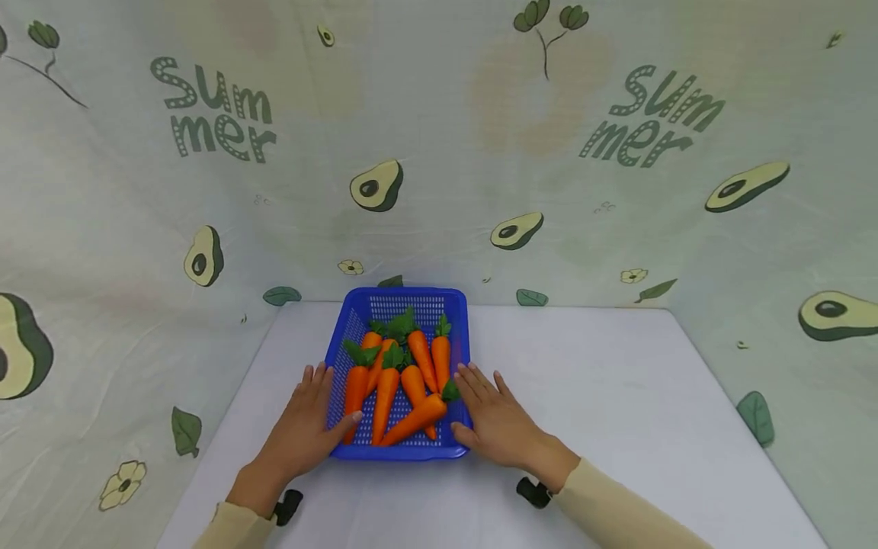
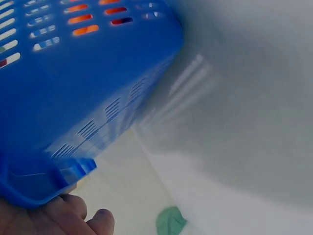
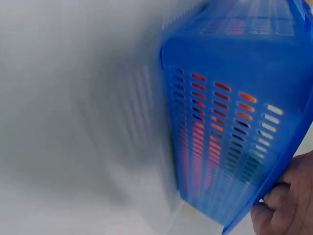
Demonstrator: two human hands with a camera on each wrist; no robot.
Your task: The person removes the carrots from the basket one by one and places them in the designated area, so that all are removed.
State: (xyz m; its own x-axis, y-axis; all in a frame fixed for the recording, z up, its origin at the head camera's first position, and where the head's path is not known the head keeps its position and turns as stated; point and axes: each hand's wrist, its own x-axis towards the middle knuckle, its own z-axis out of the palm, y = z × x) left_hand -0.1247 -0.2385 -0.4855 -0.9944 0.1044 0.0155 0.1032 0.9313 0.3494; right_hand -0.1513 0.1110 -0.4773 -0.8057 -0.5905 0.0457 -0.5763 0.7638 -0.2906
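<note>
Blue plastic basket (image 1: 401, 453) at the white table (image 1: 583, 396), whether resting or raised not determinable, orange carrots (image 1: 386, 400) with green tops lying inside, left hand (image 1: 302, 427) gripping its left rim, right hand (image 1: 504, 427) gripping its right rim.

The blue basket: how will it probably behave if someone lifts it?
Probably light for its size and fairly stiff: the blue basket has slotted walls that stand straight. The carrots lie loosely piled inside, so they may slide if it tilts.
</note>
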